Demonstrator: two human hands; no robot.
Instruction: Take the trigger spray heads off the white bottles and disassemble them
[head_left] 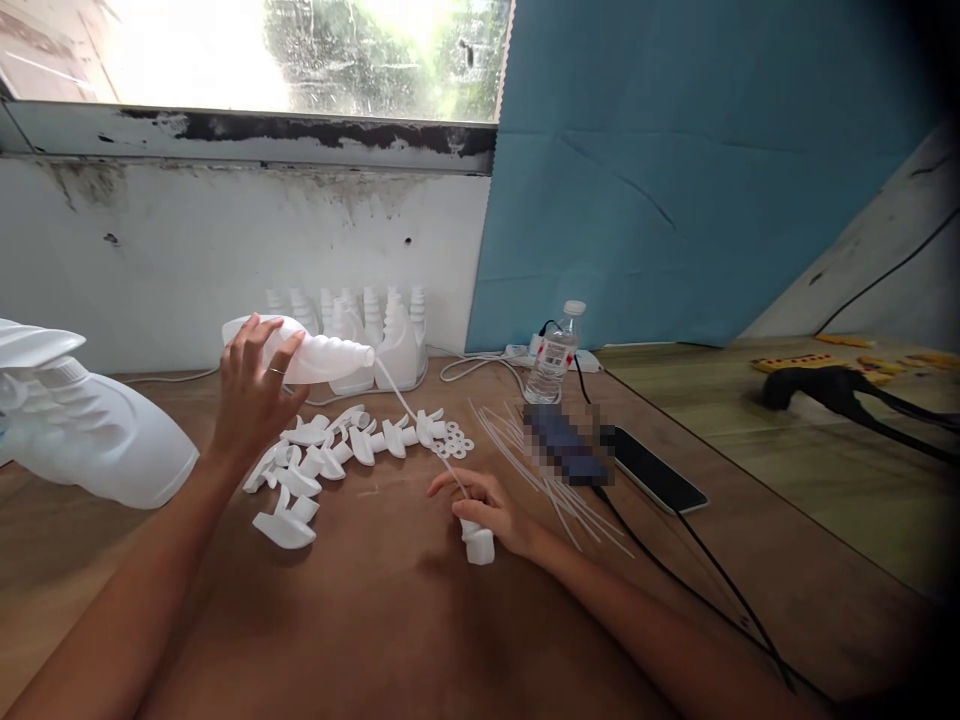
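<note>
My left hand [259, 385] is wrapped round a white plastic bottle [322, 360], tilted on its side with its open neck facing right. In my right hand [487, 505] is a white spray head [478, 543], held nozzle end down. A thin clear tube [397, 387] runs from the spray head up and left to the bottle's mouth; its far end appears to be at or inside the opening. Several loose white spray heads [326, 458] lie on the table below the bottle. Small white rings [454, 440] are grouped between my hands, beyond the right one.
White bottles [397, 345] stand by the wall. Assembled spray bottles [97, 430] are at left. Thin tubes [555, 495] lie right of my right hand, near a clear water bottle [555, 355], a blurred dark object [566, 445], a phone [656, 468] and cables.
</note>
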